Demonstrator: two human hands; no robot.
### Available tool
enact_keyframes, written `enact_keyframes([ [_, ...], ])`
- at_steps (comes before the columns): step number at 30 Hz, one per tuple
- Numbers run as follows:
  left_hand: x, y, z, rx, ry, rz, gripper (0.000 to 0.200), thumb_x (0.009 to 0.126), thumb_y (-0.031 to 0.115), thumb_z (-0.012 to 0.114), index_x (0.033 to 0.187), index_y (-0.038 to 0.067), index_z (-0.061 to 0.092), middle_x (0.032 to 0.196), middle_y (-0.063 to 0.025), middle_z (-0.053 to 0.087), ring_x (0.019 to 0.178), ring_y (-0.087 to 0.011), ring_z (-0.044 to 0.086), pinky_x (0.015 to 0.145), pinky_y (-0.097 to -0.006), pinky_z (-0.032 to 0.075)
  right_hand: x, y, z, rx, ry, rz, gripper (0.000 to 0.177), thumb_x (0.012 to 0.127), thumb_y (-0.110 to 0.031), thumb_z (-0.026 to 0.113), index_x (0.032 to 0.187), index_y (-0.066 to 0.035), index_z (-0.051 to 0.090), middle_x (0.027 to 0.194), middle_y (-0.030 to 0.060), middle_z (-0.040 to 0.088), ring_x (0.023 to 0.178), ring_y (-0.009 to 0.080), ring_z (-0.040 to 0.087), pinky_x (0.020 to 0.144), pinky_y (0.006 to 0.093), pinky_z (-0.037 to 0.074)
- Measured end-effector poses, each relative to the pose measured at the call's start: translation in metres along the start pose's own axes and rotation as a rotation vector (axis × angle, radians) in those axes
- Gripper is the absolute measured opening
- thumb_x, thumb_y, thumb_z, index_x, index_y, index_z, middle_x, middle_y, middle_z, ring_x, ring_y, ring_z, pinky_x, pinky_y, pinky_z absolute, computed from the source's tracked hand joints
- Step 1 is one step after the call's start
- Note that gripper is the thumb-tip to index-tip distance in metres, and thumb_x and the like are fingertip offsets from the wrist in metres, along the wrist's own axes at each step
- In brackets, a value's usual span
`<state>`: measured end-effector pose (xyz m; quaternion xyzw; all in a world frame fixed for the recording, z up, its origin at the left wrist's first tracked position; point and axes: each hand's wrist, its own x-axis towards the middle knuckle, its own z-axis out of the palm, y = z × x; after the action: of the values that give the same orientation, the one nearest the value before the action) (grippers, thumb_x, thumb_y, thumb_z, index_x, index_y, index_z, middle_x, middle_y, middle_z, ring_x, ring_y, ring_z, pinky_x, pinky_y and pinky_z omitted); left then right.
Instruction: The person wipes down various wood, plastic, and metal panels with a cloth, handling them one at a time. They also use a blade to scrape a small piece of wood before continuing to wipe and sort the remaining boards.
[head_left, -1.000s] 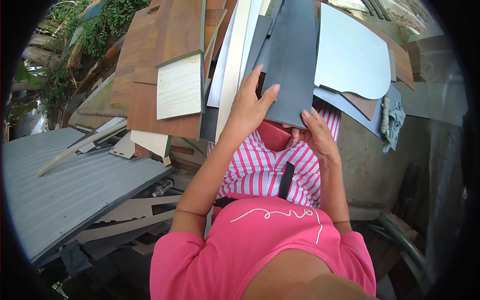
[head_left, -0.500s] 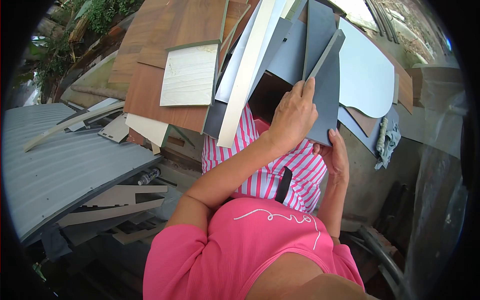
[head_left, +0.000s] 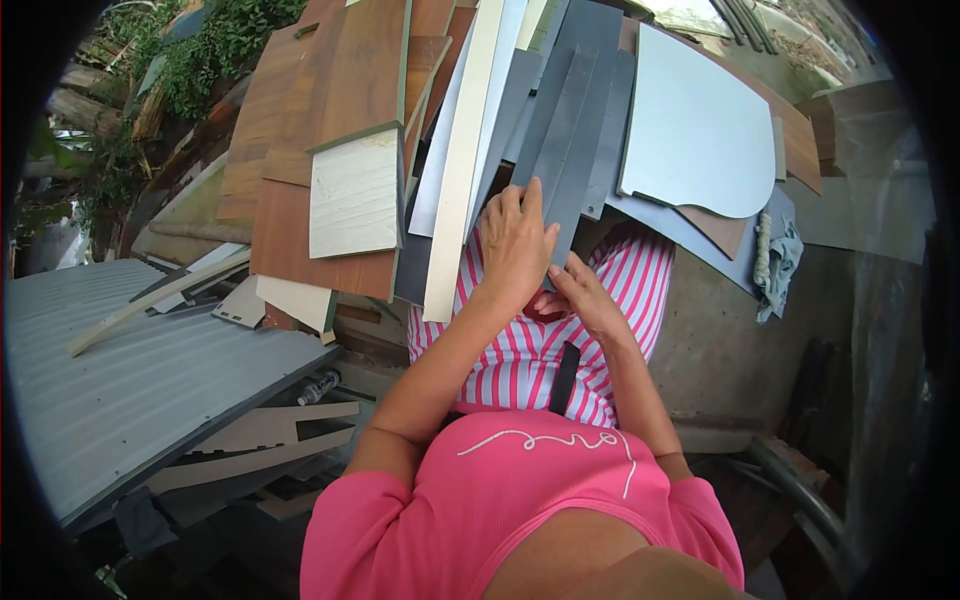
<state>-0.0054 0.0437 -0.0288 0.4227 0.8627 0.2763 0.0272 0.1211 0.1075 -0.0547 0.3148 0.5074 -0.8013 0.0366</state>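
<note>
A long dark grey board (head_left: 566, 165) points away from my lap, its near end over my striped trousers. My left hand (head_left: 517, 238) is closed at its left edge, with fingers stretched along the top. At the near end, my right hand (head_left: 592, 300) grips the corner with thumb and fingers; some fingertips are hidden beneath. Another grey board (head_left: 607, 150) lies just right of it. Left of my left hand, a long cream strip (head_left: 463, 160) rests beside white and grey strips.
Wood-grain boards (head_left: 350, 90) and a whitish panel (head_left: 353, 195) are stacked on the left. A white rounded board (head_left: 700, 120) and a cloth (head_left: 782, 262) lie right. Corrugated sheeting (head_left: 150, 340) and a bottle (head_left: 319, 386) are at lower left.
Both hands have moved left with the grey board. It has turned from a rightward-leaning, broad-faced position to lie alongside the other strips. The view has shifted slightly.
</note>
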Motion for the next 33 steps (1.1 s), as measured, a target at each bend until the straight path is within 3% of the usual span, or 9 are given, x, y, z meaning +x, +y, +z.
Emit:
enact_keyframes([
  [6, 0.005, -0.003, 0.001, 0.043, -0.044, -0.005, 0.057, 0.073, 0.012, 0.067, 0.124, -0.002, 0.044, 0.105, -0.0183, 0.048, 0.098, -0.0355, 0.048, 0.084, -0.0417, 0.042, 0.002, 0.003, -0.010, -0.127, -0.002, 0.015, 0.034, 0.094, -0.038, 0.045, 0.096, -0.003, 0.044, 0.073, 0.0084, 0.060, 0.067, 0.0127, 0.063, 0.064, 0.0229, 0.053],
  [8, 0.006, -0.004, 0.003, 0.037, -0.088, -0.011, 0.057, 0.074, 0.011, 0.066, 0.125, -0.002, 0.043, 0.103, -0.0187, 0.048, 0.096, -0.0356, 0.048, 0.083, -0.0420, 0.042, 0.006, 0.008, -0.024, -0.434, 0.026, -0.017, 0.039, 0.094, -0.040, 0.044, 0.094, -0.001, 0.050, 0.078, 0.0090, 0.063, 0.071, 0.0149, 0.063, 0.065, 0.0271, 0.052],
  [10, 0.006, -0.004, 0.004, 0.050, -0.082, -0.014, 0.058, 0.075, 0.012, 0.065, 0.126, -0.002, 0.042, 0.102, -0.0194, 0.047, 0.094, -0.0360, 0.048, 0.082, -0.0428, 0.042, 0.007, 0.006, -0.031, -0.362, 0.025, -0.032, 0.043, 0.094, -0.043, 0.043, 0.092, -0.001, 0.053, 0.080, 0.0105, 0.063, 0.071, 0.0158, 0.062, 0.066, 0.0284, 0.051],
  [14, 0.007, 0.000, 0.003, 0.062, -0.104, 0.000, 0.058, 0.076, 0.015, 0.065, 0.126, -0.002, 0.041, 0.103, -0.0201, 0.047, 0.095, -0.0366, 0.048, 0.082, -0.0429, 0.042, 0.011, 0.008, -0.044, -0.283, 0.165, -0.104, 0.047, 0.095, -0.045, 0.038, 0.104, -0.001, 0.055, 0.081, 0.0101, 0.062, 0.074, 0.0168, 0.061, 0.066, 0.0281, 0.051],
  [19, 0.029, 0.007, -0.017, -0.023, -0.186, -0.023, 0.055, 0.081, 0.022, 0.064, 0.126, -0.002, 0.044, 0.109, -0.0204, 0.048, 0.104, -0.0348, 0.049, 0.088, -0.0401, 0.041, 0.016, 0.015, -0.059, -0.217, 0.103, -0.121, 0.049, 0.096, -0.045, 0.034, 0.104, -0.001, 0.055, 0.079, 0.0100, 0.061, 0.072, 0.0156, 0.060, 0.065, 0.0274, 0.052],
  [23, 0.090, 0.011, -0.044, -0.001, -0.124, 0.036, 0.051, 0.086, 0.026, 0.059, 0.127, -0.001, 0.045, 0.113, -0.0210, 0.049, 0.108, -0.0334, 0.049, 0.092, -0.0387, 0.039, 0.036, 0.039, -0.082, -0.085, -0.080, -0.078, 0.046, 0.097, -0.041, 0.034, 0.100, -0.001, 0.055, 0.077, 0.0095, 0.061, 0.069, 0.0136, 0.059, 0.063, 0.0265, 0.053],
  [29, 0.234, -0.016, -0.035, 0.144, 0.021, 0.191, 0.051, 0.086, 0.031, 0.057, 0.127, 0.002, 0.046, 0.116, -0.0216, 0.050, 0.107, -0.0345, 0.051, 0.092, -0.0397, 0.040, 0.057, 0.048, -0.103, 0.098, -0.048, -0.009, 0.036, 0.097, -0.032, 0.037, 0.099, 0.000, 0.054, 0.076, 0.0092, 0.059, 0.069, 0.0135, 0.058, 0.064, 0.0267, 0.053],
  [31, 0.256, -0.029, -0.016, 0.353, -0.029, 0.016, 0.060, 0.082, 0.031, 0.062, 0.128, -0.001, 0.040, 0.112, -0.0268, 0.048, 0.106, -0.0407, 0.049, 0.090, -0.0434, 0.040, 0.061, 0.049, -0.109, 0.186, -0.050, 0.009, 0.036, 0.097, -0.032, 0.037, 0.100, 0.000, 0.054, 0.076, 0.0081, 0.059, 0.068, 0.0131, 0.057, 0.065, 0.0266, 0.052],
  [33, 0.252, -0.046, 0.003, 0.495, -0.021, -0.009, 0.066, 0.079, 0.034, 0.065, 0.129, 0.001, 0.037, 0.111, -0.0282, 0.048, 0.104, -0.0430, 0.049, 0.088, -0.0458, 0.040, 0.061, 0.053, -0.115, 0.240, -0.062, 0.022, 0.036, 0.097, -0.032, 0.037, 0.100, -0.001, 0.054, 0.075, 0.0076, 0.058, 0.068, 0.0129, 0.057, 0.065, 0.0264, 0.052],
])
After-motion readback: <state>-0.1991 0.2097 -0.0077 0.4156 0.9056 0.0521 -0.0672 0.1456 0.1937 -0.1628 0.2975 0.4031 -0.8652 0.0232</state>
